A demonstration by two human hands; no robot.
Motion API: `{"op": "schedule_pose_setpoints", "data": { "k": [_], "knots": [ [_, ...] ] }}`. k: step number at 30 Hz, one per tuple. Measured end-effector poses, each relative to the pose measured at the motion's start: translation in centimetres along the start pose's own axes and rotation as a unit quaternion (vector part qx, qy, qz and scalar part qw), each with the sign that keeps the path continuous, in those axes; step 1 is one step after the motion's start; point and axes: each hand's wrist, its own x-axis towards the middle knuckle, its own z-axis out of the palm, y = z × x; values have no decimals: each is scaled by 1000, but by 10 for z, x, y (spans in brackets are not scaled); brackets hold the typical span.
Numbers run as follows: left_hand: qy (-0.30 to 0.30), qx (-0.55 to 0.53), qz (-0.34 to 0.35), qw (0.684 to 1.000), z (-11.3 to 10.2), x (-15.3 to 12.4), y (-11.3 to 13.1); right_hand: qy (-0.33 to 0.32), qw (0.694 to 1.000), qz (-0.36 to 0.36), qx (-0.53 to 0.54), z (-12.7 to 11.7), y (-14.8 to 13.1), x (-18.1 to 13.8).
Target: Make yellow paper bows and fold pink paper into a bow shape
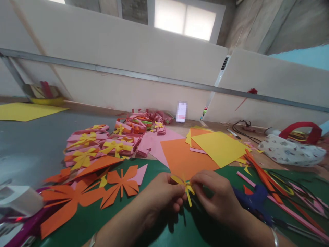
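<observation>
Two forearms are stretched in from the bottom edge, a bangle (93, 239) being worn on the left wrist. By the left hand (164, 192), a small yellow paper piece (189, 189) is held in a tight grip, pinched between thumb and bent fingers. By the right hand (218, 195), the same piece is gripped at its right side, thumb and forefinger drawn narrow at the tips. The yellow piece is thus held between the two hands, above the green mat (154, 167) and just in front of an orange sheet (189, 157). A yellow sheet (222, 149) is laid partly over that orange one. To the left, an orange flower cut-out (122, 185) is seen, and beyond it pink paper pieces (137, 149) are grouped, several topped with yellow bows (84, 158). Beside the right forearm, a blue-handled tool (254, 202) is placed, partly hidden.
</observation>
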Motion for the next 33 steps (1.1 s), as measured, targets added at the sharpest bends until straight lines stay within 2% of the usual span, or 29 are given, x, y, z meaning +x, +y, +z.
{"op": "schedule_pose_setpoints", "data": {
  "k": [7, 11, 15, 20, 23, 26, 33],
  "knots": [
    [17, 46, -5, 999, 1, -2, 3, -10, 997, 60, 53, 0, -4, 0],
    [6, 64, -11, 998, 0, -3, 3, -23, 992, 94, 81, 2, -4, 0],
    [5, 74, -20, 997, 0, -3, 2, -11, 995, 42, 86, 2, -3, 1],
    [3, 67, -24, 997, 0, -1, 2, 25, 999, -34, 15, 4, 3, -2],
    [-6, 49, -32, 998, -1, -1, 2, 73, 989, -118, -52, 5, 4, -2],
    [-10, 31, -40, 999, -2, -1, 3, 92, 975, -182, -92, 3, 1, 0],
    [-28, 27, -37, 999, 0, -4, 5, 81, 962, -221, -141, 1, -7, 2]
  ]
}}
